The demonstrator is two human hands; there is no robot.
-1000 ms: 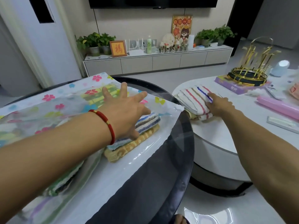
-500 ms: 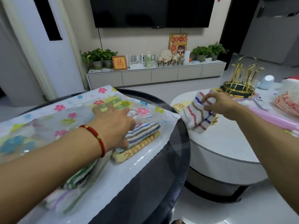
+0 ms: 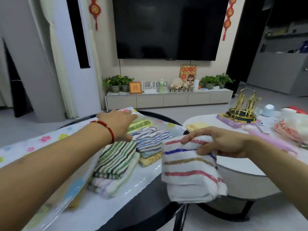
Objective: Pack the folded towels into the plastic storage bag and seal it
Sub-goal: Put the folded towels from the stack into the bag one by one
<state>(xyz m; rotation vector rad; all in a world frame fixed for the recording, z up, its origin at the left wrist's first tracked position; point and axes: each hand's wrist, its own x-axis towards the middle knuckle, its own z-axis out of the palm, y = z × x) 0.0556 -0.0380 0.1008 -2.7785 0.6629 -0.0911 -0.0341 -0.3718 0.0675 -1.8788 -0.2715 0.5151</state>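
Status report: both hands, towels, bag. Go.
Right hand grips folded striped towel, held off the table. Left hand open at the storage bag mouth. Green-striped towel and blue-striped towel inside. Bag unsealed.

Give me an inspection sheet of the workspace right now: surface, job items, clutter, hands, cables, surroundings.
Surface: round black glass table, with a white table beside it on the right.
Job's things: flower-printed plastic storage bag lies flat; green striped towel and blue striped towel lie at its mouth; a red-and-blue striped towel is held in the air.
Clutter: gold rack, purple box, pink case on the white table.
Grippers: left hand reaches over the bag, fingers hidden by blur; right hand grips the held towel.
Cables: nothing seen on the tables.
Surroundings: television, low cabinet with plants.
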